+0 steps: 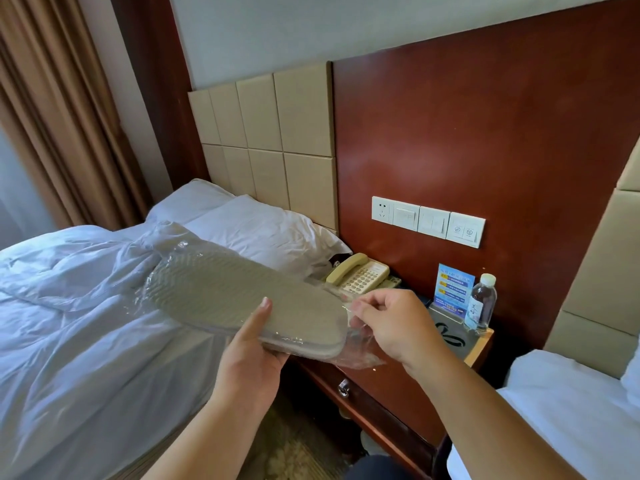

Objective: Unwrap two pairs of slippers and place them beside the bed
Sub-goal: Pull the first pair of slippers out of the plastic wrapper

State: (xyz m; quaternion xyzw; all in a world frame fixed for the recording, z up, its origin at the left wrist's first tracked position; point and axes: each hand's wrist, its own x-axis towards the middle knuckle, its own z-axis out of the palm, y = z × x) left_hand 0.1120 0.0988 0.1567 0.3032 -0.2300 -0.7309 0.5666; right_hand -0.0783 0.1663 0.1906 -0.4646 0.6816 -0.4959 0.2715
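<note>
One pair of grey slippers [242, 299] is stacked flat with a ribbed sole facing up and is sealed in clear plastic wrap [360, 356]. It is held in the air above the right edge of the bed [86, 323], close to the front left corner of the nightstand [381, 386].

The left hand [252, 355] grips the pair from beneath at its nearer end, with the thumb laid across the sole. This probably keeps the bundle level and steady while the other hand works. The right hand [391, 327] pinches the loose plastic that bunches past that same end. Its fingers are curled on the film, placed as if to draw it away from the slippers. Glare on the film makes it hard to tell whether the wrap is already torn open there.

By my reading, unwrapping of this pair has barely begun. No second pair is in view.

On the nightstand, a cream telephone [356, 271] sits at the rear left corner. A blue notice card [453, 289] stands toward the rear right, and a water bottle [483, 303] stands just beside it at the right edge. A white pillow [249, 230] lies at the head of the bed. A switch panel [429, 221] is fixed to the wall above the nightstand.
</note>
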